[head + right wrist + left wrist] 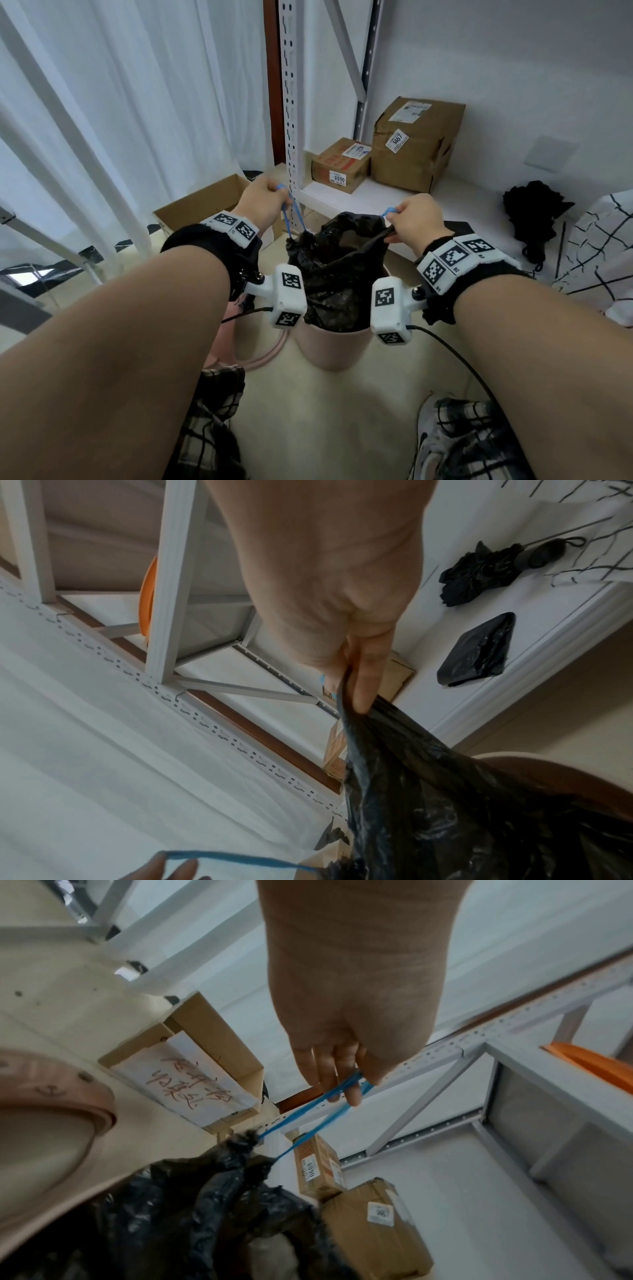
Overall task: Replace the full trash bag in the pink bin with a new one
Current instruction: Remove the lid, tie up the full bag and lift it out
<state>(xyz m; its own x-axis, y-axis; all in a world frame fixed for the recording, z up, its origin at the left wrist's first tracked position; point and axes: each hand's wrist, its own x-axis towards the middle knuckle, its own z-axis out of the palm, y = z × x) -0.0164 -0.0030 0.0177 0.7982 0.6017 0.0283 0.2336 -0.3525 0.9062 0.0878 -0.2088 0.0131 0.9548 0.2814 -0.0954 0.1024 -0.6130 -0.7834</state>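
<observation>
Hands' grip: left hand (262, 202) clutching blue drawstring (286, 219), right hand (416, 219) pinching black bag (337, 270).

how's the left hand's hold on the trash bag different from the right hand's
The left hand pinches only the blue drawstring, a long loop drawn out from the black trash bag; the right hand grips the bag's rim itself, with just a bit of blue at its fingers. The left side's plastic is bunched tight; the right side is stretched flat. Both hands are raised above the pink bin, and the bag is still inside it.
</observation>
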